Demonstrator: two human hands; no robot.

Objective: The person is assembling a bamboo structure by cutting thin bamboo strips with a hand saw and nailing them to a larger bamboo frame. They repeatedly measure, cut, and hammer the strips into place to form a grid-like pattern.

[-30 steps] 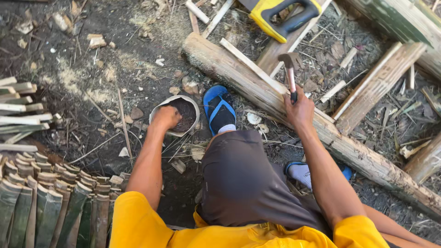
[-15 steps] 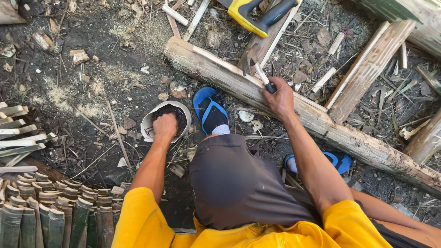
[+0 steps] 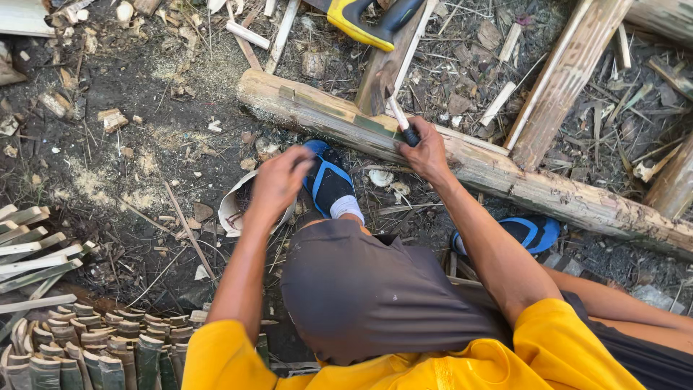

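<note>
Yellow short-sleeved shirt (image 3: 548, 354), dark grey shorts (image 3: 375, 296) — blue sandals (image 3: 328, 177), white sock (image 3: 347, 208).

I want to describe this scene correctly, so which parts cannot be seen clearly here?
Head view:
- left hand: motion-blurred, so its fingers and any content cannot be told.
- white bowl: its inside is mostly covered by that hand.
- hammer in the right hand: grip buried in the fist.
- yellow saw handle: cut by the top edge.

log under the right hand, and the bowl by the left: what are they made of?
Log: raw wood, pale, rough and unfinished, with a cracked, flaking surface. Bowl: likely plastic or thin metal; off-white rim, dirty, mostly hidden behind the left hand, so unclear. The right hand holds a hammer.
</note>
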